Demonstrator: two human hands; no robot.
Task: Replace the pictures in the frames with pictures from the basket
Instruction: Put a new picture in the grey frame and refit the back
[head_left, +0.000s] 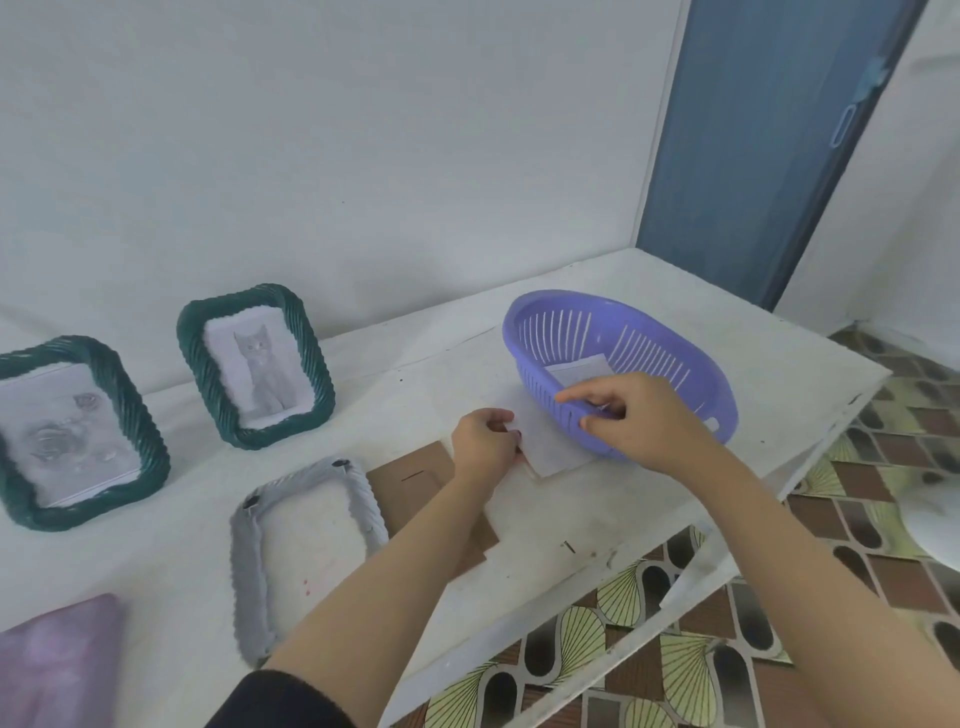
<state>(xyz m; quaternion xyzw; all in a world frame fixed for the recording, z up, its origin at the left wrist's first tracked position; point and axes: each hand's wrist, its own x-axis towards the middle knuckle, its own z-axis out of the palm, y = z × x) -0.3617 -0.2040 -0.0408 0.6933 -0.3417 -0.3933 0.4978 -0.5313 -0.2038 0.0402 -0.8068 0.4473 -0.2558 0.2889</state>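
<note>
A purple slotted basket (675, 338) stands on the white table with a paper picture (576, 371) inside. My right hand (631, 415) grips the basket's near rim, index finger stretched out. My left hand (483, 439) pinches the left edge of a white picture (550, 447) lying flat beside the basket. A grey woven frame (249, 561) lies face down and open, with its brown cardboard backing (415, 478) next to it. Two green woven frames stand against the wall: one (208, 358) shows a cat, the other (150, 441) shows roses.
A purple flat object (57, 660) lies at the table's near left corner. The table's front edge (649, 566) runs diagonally, with patterned floor tiles (857, 519) beyond. A blue door (769, 145) stands at the back right.
</note>
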